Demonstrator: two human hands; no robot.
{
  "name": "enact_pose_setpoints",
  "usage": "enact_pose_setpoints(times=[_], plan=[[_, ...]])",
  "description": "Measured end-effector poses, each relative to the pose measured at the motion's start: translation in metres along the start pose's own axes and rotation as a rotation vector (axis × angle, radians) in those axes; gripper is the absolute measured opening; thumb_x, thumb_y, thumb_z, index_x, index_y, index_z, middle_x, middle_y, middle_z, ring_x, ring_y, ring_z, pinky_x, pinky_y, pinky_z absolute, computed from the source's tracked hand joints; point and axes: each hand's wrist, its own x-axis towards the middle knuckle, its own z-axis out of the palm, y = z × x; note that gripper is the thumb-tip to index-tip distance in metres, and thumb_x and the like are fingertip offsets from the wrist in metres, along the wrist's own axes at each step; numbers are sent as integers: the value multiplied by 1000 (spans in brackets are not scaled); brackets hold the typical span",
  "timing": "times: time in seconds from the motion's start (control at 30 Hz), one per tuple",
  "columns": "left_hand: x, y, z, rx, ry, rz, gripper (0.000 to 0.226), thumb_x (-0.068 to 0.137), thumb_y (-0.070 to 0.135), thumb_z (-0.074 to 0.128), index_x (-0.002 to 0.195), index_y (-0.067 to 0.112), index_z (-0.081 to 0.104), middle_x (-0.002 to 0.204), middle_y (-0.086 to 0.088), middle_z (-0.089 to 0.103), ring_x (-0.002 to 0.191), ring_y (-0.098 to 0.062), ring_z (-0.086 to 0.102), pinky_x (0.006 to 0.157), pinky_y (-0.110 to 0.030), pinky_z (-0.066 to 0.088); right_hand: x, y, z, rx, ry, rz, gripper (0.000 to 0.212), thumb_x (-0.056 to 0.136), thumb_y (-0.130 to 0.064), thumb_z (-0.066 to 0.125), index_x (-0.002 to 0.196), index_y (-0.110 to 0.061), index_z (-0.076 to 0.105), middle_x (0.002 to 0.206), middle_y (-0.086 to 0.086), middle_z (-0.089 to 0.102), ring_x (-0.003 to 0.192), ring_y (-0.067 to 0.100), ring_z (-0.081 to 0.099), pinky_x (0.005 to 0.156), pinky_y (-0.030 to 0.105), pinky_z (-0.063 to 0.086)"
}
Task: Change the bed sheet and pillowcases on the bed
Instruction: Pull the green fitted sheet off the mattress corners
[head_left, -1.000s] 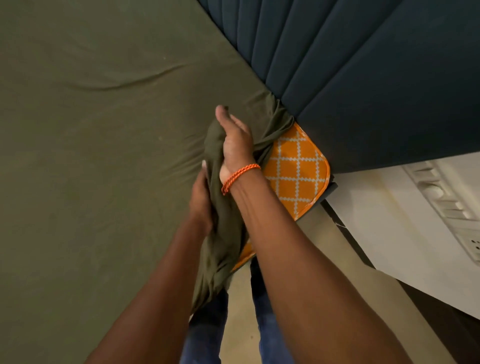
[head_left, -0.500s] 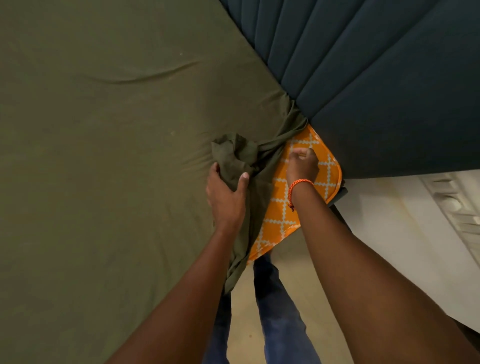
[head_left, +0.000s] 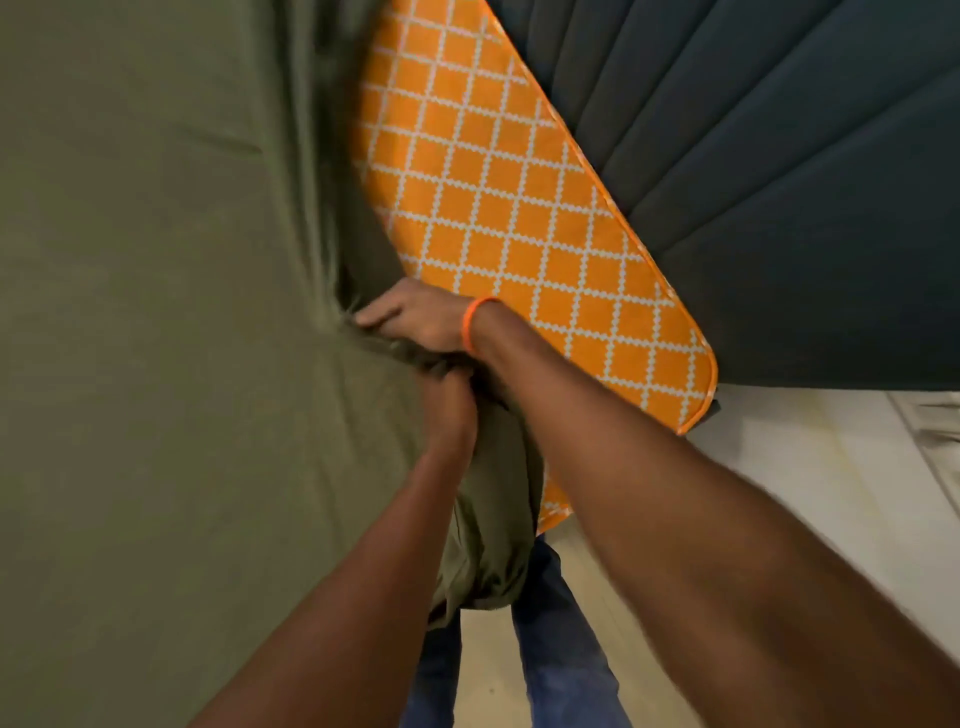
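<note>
Sheet, olive green, covers the left of the view and lies over the bed, with creases running in to a gathered bunch near the centre. We see the left hand curled round this bunch from below, gripping it; loose cloth hangs down beside the forearm. Just above and touching it, the right hand clamps the same bunch, fingers pointing left; an orange band circles its wrist. To the right we see the mattress, orange with a white lattice, bared where the sheet is pulled off, its rounded corner at lower right. Beyond it stands the dark padded headboard. Below it we find a pale floor and, between the arms, legs in jeans.
</note>
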Motion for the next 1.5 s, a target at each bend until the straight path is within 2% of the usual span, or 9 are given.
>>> enact_pose_setpoints(times=[0.2, 0.37, 0.57, 0.77, 0.97, 1.13, 1.37, 1.43, 1.5], plan=[[-10, -21, -38, 76, 75, -129, 21, 105, 5, 51, 121, 7, 65, 108, -3, 60, 101, -18, 52, 61, -20, 43, 22, -17, 49, -37, -21, 63, 26, 93, -5, 71, 118, 2, 74, 122, 14, 73, 113, 12, 61, 87, 14, 46], [-7, -30, -47, 26, 21, -75, 33, 76, 6, 74, 107, 14, 64, 95, -4, 75, 88, -22, 71, 76, -38, 56, -6, 31, 35, 48, 326, 110, 40, 94, -1, 67, 133, 5, 63, 138, 19, 63, 134, 26, 56, 108, 21, 36], [-20, -41, -42, -104, 72, -117, 40, 88, -3, 74, 117, 13, 52, 94, 0, 68, 82, -12, 64, 82, -30, 52, -72, 91, 21, 106, 826, 47, 40, 104, -28, 56, 140, -11, 62, 134, 5, 68, 118, 11, 62, 94, 9, 42], [-28, -40, -50, -125, 92, -3, 26, 104, 7, 52, 124, 21, 62, 123, -10, 70, 116, -28, 68, 107, -47, 53, -161, 140, 19, 35, 535, 181, 57, 89, -78, 56, 110, -29, 75, 102, -14, 74, 100, 5, 67, 89, 35, 54], [-39, -22, -45, 59, 72, 24, 33, 103, 28, 46, 123, 18, 70, 122, -8, 72, 117, -31, 67, 106, -48, 52, -213, 130, 29, -510, 509, 217, 41, 103, -39, 56, 67, -20, 48, 67, 4, 56, 68, 30, 57, 61, 40, 45], [-52, 26, -35, 370, 120, 87, 30, 106, 20, 49, 125, 15, 72, 123, -11, 73, 114, -33, 66, 95, -38, 52, -226, 75, 61, -125, 730, -55, 46, 90, -16, 60, 55, -30, 34, 69, -7, 42, 64, 13, 42, 57, 31, 31], [-69, 106, -66, -149, -795, -178, 41, 111, 27, 42, 141, 10, 63, 119, -13, 73, 98, -18, 70, 81, -26, 58, -224, -11, 113, 407, 719, -257, 37, 82, -2, 55, 54, -21, 43, 57, -4, 44, 52, 16, 37, 51, 35, 27], [-55, 112, -80, -120, -525, -210, 41, 111, 29, 45, 138, 5, 64, 124, -19, 72, 92, -17, 72, 73, -21, 59, -214, -23, 132, 358, 672, -224, 25, 91, -13, 57, 67, -15, 61, 65, -1, 61, 57, 22, 54, 52, 38, 41], [-36, 109, -110, -98, -143, -200, 35, 109, 26, 51, 128, 4, 69, 119, -13, 73, 96, -22, 70, 67, -22, 53, -194, -20, 145, 308, 488, -95, 28, 103, -31, 54, 121, -19, 71, 120, 0, 73, 109, 14, 68, 90, 41, 56]])
